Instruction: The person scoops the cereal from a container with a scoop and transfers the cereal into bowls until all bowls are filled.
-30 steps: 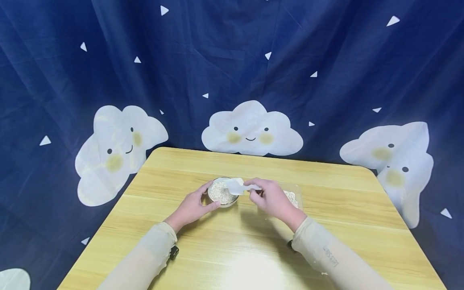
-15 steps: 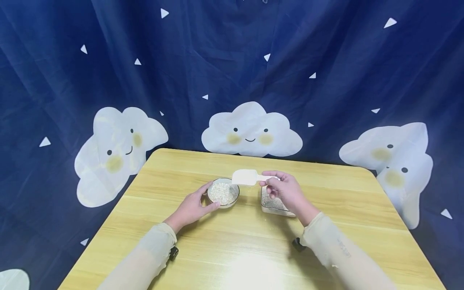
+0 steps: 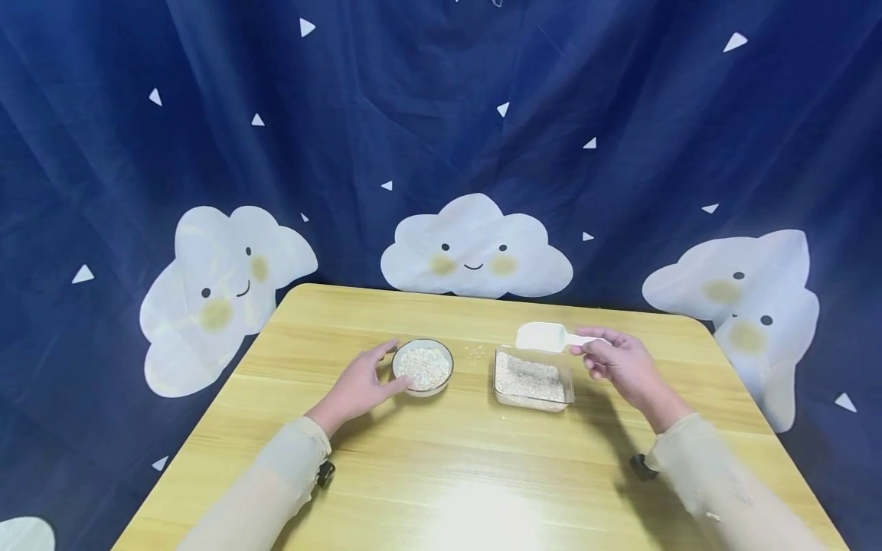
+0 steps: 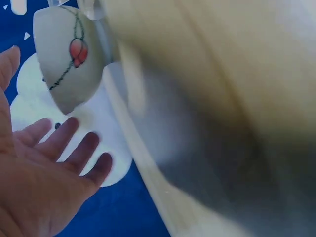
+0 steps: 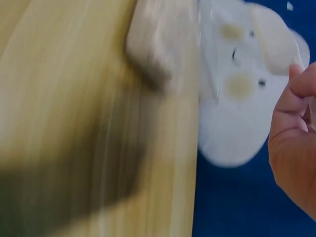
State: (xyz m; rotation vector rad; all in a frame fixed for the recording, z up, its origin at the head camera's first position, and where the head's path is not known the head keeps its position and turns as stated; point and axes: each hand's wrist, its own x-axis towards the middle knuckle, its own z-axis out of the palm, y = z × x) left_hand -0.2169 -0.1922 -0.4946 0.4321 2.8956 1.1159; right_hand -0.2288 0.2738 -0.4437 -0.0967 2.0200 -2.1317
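Observation:
A round bowl (image 3: 423, 367) of pale oat flakes stands on the table left of centre; the left wrist view shows a red flower painted on its outside. Beside it is my left hand (image 3: 358, 389), thumb and fingers spread; in the left wrist view the fingers (image 4: 64, 140) are apart from the bowl's wall. My right hand (image 3: 623, 371) pinches the handle of a white scoop (image 3: 543, 337), held above the back edge of a clear rectangular container (image 3: 530, 399) of oats. The oats there have a hollow in them. In the right wrist view, the scoop (image 5: 276, 42) is partly cut off by my fingers.
A few loose flakes (image 3: 474, 352) lie on the wooden table (image 3: 427, 474) between bowl and container. Behind the table's far edge hangs a dark blue curtain (image 3: 441, 138) printed with white clouds.
My right hand has carried the scoop from over the bowl to the right, above the container, which is now uncovered to view. My left hand has loosened and drawn slightly away from the bowl.

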